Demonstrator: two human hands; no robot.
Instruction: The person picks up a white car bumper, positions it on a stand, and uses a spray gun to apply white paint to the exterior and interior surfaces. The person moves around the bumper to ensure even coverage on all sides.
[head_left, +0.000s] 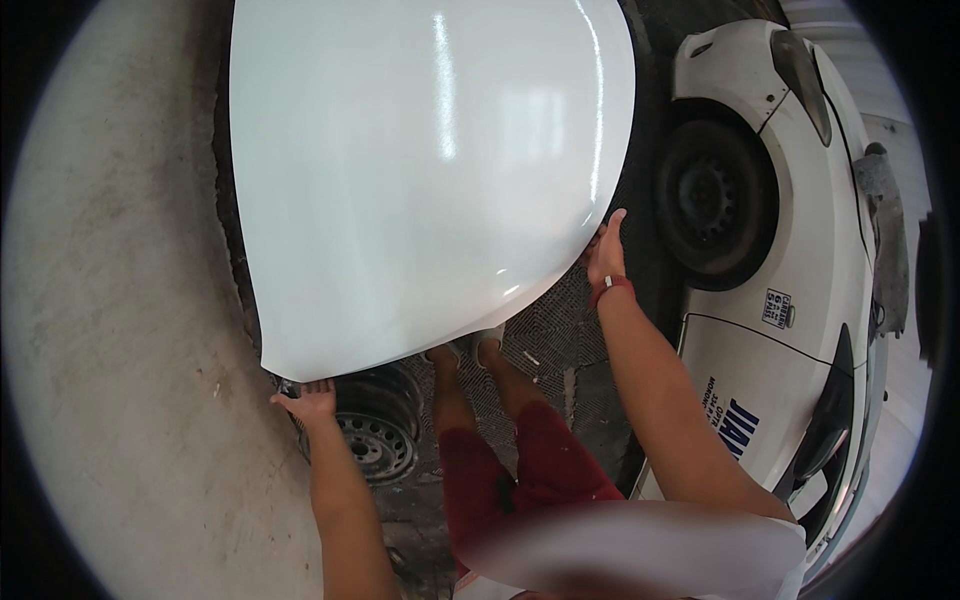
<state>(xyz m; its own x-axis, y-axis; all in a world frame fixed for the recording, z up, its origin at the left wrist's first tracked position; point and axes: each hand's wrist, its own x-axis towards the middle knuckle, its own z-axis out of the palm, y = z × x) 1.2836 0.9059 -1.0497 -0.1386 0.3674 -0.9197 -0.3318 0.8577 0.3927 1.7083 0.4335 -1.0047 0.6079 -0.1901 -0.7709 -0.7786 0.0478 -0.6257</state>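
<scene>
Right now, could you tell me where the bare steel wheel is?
In the head view, the steel wheel lies on the floor at lower centre-left, just below the white hood, beside the left hand.

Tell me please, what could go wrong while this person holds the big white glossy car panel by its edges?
The large white glossy car panel is gripped only at its rim by the left hand and right hand, so it might slip. Its edge might also knock the white car alongside, or the dark steel wheel rim below.

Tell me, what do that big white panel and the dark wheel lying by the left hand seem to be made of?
White panel: probably painted sheet metal with a glossy finish, since it mirrors bright light streaks. Dark wheel: looks like bare steel, matte and dull, with a ring of punched holes. The left hand and right hand grip the panel's edges.
</scene>
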